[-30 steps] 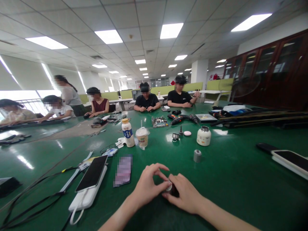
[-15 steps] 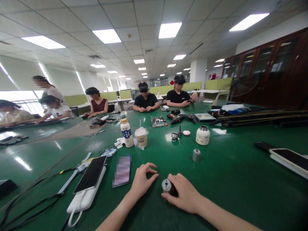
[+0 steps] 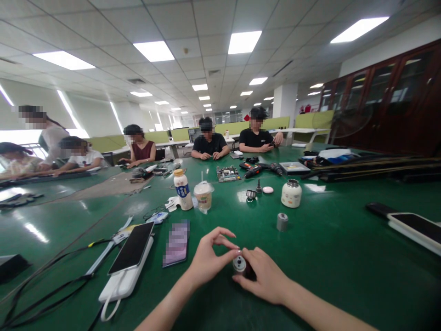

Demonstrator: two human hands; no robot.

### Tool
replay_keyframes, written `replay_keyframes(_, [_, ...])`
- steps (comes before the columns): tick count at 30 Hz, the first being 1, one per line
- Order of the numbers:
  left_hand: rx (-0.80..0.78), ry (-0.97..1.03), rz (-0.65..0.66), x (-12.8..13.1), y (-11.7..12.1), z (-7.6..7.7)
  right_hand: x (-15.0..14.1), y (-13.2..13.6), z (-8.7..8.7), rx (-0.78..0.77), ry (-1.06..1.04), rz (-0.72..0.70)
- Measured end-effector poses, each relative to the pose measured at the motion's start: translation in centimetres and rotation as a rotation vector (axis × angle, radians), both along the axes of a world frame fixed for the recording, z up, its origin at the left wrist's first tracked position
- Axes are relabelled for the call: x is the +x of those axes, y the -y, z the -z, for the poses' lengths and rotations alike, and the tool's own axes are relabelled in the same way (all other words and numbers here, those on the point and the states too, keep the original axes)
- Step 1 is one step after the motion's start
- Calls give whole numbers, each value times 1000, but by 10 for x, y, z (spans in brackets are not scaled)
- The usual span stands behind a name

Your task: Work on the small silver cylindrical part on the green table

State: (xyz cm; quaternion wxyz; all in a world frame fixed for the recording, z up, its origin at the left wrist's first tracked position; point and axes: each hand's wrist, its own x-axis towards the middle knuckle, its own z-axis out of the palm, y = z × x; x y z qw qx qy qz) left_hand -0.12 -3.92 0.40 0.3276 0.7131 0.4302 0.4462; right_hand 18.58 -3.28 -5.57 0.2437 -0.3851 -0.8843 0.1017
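A small silver metal cylinder with a dark hole in its top, like a small motor [image 3: 239, 265], stands upright on the green table. My right hand [image 3: 265, 275] is closed around its right side, thumb at the front and fingers behind. My left hand [image 3: 214, 255] reaches in from the left, its thumb and index fingertips together at the cylinder's upper rim. Whether a small part sits in that pinch is too fine to see. The other left fingers are curved above. A second, similar metal cylinder [image 3: 282, 222] stands farther back to the right, apart from both hands.
To the left lie a phone on a white power bank [image 3: 127, 287], another phone [image 3: 176, 243] and cables. Behind are a milk bottle [image 3: 183, 195], a lidded cup [image 3: 203, 196], a circuit board [image 3: 228, 173] and a white flask [image 3: 291, 195]. Several people sit across the table.
My left hand has moved right, bringing its thumb and index fingertips together at the top of the cylinder. My right hand keeps its hold. At the far left, a standing person has shifted left.
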Motion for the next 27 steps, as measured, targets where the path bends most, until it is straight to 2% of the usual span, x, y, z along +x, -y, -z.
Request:
replay_keyframes(4, [-16, -83, 57, 5, 9, -3, 0, -1, 1, 8, -39, -13])
replay_keyframes(12, [9, -177, 53, 3, 7, 1, 0, -1, 1, 6, -41, -16])
replay_keyframes(19, [48, -206, 148, 1, 12, -4, 1, -2, 3, -17, -73, -60])
replay_keyframes(23, [123, -248, 70, 2, 12, -3, 2, -2, 1, -21, -67, -68])
replay_keyframes(27, [117, -275, -8, 3, 9, -1, 1, 0, -1, -14, -18, -29])
